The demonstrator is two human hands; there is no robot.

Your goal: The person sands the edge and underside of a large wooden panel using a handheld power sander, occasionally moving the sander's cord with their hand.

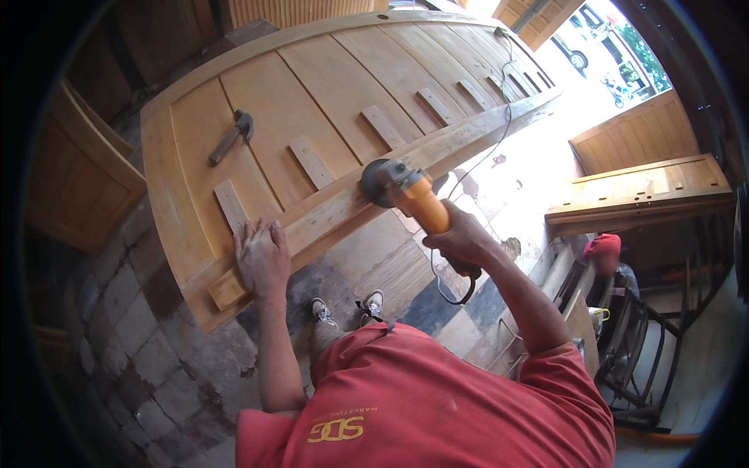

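Observation:
My right hand point(465, 234) grips the orange body of an angle grinder point(426, 205). The grinder's dark round disc point(376, 183) is at the near edge rail of a large panelled wooden door point(310, 88); whether it touches the wood I cannot tell. My left hand point(264, 257) lies on the same rail, fingers spread a little, holding nothing. Beside its fingertips is a thin wooden strip point(231, 205), and below the hand a small wood block point(227, 289) sits on the door's corner. Several similar strips point(311, 162) stretch in a row along the door.
A short-handled tool with a curved dark head point(234, 137) lies on the door. The power cord point(508, 120) loops over the rail to the grinder. More wooden doors point(641, 187) stand at right and left point(88, 175). Patchy floor tiles point(146, 333) lie below; a metal frame point(638, 351) is at right.

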